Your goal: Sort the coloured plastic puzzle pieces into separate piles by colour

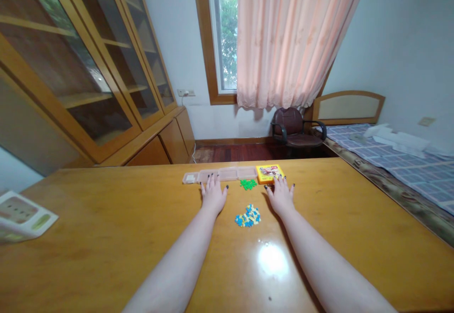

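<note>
Blue-and-yellow plastic bricks (248, 216) lie loose on the wooden desk (106, 247) between the left hand (213, 195) and right hand (280, 197), both spread flat and empty, with green bricks (248, 184) loose below the clear compartment tray (220, 176) and none seen assembled.

Daylight comes from the window (223, 34) at 12 o'clock, its pane blown out almost white, and glows through the curtain (283, 39), leaving the room soft and fairly bright. A hard white glare (272, 259) sits on the table (106, 237) near 6 o'clock, with a soft shadow beside the right forearm (319, 261). Wide-lens distortion bends the cabinet (71, 76) at 10 o'clock and the bed (400, 171) at 3 o'clock, though nothing looks badly blurred.
</note>
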A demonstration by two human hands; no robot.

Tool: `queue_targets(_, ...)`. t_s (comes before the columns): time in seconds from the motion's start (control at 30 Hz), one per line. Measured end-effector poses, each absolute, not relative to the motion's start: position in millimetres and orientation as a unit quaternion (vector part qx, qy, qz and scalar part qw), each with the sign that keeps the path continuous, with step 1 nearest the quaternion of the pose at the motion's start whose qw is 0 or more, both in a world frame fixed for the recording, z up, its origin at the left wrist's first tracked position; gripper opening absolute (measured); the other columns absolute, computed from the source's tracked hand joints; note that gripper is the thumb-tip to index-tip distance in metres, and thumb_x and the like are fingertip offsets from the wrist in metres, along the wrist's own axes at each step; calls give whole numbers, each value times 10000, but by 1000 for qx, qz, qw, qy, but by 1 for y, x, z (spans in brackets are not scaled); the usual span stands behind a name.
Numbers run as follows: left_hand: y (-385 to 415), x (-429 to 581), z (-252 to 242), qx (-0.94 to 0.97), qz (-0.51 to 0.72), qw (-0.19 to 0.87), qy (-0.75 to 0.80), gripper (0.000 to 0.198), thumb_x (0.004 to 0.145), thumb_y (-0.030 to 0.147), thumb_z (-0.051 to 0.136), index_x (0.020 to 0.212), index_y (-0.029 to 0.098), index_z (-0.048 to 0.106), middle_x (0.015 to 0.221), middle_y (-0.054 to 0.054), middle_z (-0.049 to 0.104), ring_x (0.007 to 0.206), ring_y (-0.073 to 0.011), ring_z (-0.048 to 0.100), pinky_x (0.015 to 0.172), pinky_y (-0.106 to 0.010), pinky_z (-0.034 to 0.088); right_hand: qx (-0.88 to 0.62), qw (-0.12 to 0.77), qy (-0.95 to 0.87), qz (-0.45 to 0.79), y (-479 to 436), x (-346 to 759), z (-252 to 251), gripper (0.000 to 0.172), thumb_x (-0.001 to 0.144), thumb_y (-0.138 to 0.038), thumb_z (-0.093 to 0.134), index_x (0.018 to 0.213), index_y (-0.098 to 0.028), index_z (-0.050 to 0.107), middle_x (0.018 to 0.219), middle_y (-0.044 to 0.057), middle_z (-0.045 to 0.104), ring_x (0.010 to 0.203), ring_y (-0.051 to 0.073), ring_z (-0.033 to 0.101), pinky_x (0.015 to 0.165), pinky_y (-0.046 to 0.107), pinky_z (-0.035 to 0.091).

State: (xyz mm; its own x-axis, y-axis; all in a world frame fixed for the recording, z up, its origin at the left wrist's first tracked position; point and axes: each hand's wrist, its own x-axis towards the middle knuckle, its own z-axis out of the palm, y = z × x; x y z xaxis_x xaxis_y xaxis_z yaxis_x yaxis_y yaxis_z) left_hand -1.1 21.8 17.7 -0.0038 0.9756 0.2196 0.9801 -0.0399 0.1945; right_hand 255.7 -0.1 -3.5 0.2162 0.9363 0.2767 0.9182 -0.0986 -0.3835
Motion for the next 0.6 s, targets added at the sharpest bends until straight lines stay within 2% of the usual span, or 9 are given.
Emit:
queue_targets(0.07,12,-1,28,-750,-159,6,-643,516,878,351,413,1342,125,413,1432,-143,382,1337,-270,308,1122,-498,164,-696,309,-648,28,-5,256,-1,477,880,-365,413,1265,-94,492,1346,172,474,1259,290,399,1068,504,243)
queue_targets(0.17,-13,5,41,-815,-144,-47,-559,411,883,305,411,1252,163,523,1360,-101,485,1262,-236,418,1102,-411,263,-596,373,-705,96,-14,255,3,352,880,-328,401,1100,-139,599,1111,126,637,1017,224,581,915,363,439)
queue_targets(0.27,-45,24,41,-860,-140,-105,-479,460,898,330,388,1339,205,429,1411,-73,429,1290,-201,387,1093,-367,292,-547,395,-726,134,-19,251,6,310,883,-312,393,1005,-161,635,1024,105,668,958,214,606,872,346,463)
queue_targets(0.33,-61,40,35,-889,-108,-112,-430,574,862,425,457,1394,239,346,1486,-81,302,1350,-261,288,1113,-457,230,-535,403,-728,146,-19,249,6,302,885,-310,397,996,-163,636,1017,100,671,965,214,606,881,352,458)
queue_targets(0.4,-70,55,28,-911,-79,-104,-391,637,834,537,465,1399,274,334,1509,-85,241,1373,-317,212,1108,-542,162,-533,406,-725,159,-17,248,6,298,888,-314,402,1002,-166,634,1013,94,674,963,212,607,880,353,458)
queue_targets(0.5,-70,70,23,-941,-41,-97,-322,634,859,605,355,1401,276,333,1502,-87,259,1384,-311,182,1109,-564,99,-540,404,-719,169,-15,249,5,295,890,-311,403,1014,-172,632,1021,89,673,965,210,607,876,350,459)
queue_targets(0.6,-67,75,24,-949,-23,-88,-301,668,881,606,274,1427,221,288,1480,-103,308,1385,-295,181,1119,-550,61,-547,393,-719,172,-14,249,4,276,875,-288,423,1008,-174,637,1020,88,674,958,209,610,871,346,461)
